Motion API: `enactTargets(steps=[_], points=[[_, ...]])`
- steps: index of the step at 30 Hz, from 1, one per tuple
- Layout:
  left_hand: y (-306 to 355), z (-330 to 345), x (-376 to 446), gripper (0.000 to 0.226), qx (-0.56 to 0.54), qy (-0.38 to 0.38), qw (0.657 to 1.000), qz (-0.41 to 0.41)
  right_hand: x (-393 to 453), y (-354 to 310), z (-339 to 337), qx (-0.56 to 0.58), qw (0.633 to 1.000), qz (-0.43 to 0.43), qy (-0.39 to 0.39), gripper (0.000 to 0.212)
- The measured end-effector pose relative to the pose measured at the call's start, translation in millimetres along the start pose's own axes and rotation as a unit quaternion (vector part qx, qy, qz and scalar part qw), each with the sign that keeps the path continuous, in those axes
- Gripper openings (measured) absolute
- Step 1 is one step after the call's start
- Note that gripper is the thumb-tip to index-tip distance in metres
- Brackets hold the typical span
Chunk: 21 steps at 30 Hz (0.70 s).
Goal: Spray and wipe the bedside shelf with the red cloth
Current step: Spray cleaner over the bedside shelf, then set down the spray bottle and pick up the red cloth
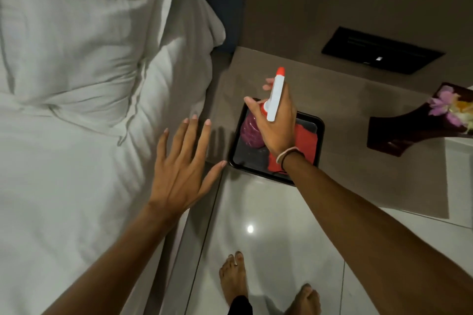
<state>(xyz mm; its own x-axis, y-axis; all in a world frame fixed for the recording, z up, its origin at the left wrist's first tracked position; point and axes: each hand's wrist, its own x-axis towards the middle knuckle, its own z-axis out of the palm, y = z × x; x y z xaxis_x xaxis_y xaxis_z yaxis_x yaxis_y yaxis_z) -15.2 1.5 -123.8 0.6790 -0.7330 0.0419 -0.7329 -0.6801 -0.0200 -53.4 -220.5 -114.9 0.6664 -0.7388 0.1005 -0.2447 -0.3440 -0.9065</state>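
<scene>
My right hand [277, 125] grips a spray bottle [276, 96] with a white head and a red nozzle, held above a black tray [318, 126] on the brown bedside shelf [345, 115]. The nozzle points toward the wall. A red cloth [305, 143] lies in the tray's right half, partly hidden under my wrist. A purple ridged object [252, 133] sits in the tray's left half. My left hand [183, 161] hovers with fingers spread over the bed's edge, left of the tray, holding nothing.
A white duvet and pillow [76, 84] fill the left side. A dark wooden holder with purple flowers [419, 123] stands on the shelf at the right. A black panel [381, 51] is set in the wall behind. My bare feet [234, 279] stand on glossy floor tiles.
</scene>
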Motion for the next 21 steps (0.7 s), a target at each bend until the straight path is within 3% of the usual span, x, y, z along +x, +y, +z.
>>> enactTargets(steps=[5,10,12,15,18,21], points=[[5,1,11,0.085,-0.015,-0.006,1.0,0.012,9,8,3,-0.018,1.0,-0.002,-0.025,0.077],[14,5,13,0.084,-0.026,-0.014,0.999,0.017,-12,43,-39,-0.064,0.98,0.051,-0.18,0.116],[21,10,11,0.081,-0.022,-0.008,0.999,0.028,-25,64,-64,-0.117,0.969,0.073,-0.204,0.111],[37,13,9,0.069,-0.031,-0.019,0.998,0.055,-40,88,-96,-0.168,0.962,0.096,-0.192,0.084],[63,15,10,0.056,-0.083,-0.075,0.991,0.074,-34,102,-114,-0.231,0.952,0.126,-0.158,0.064],[96,19,20,0.043,-0.201,-0.158,0.966,0.047,-16,107,-119,-0.264,0.934,0.159,-0.179,0.065]])
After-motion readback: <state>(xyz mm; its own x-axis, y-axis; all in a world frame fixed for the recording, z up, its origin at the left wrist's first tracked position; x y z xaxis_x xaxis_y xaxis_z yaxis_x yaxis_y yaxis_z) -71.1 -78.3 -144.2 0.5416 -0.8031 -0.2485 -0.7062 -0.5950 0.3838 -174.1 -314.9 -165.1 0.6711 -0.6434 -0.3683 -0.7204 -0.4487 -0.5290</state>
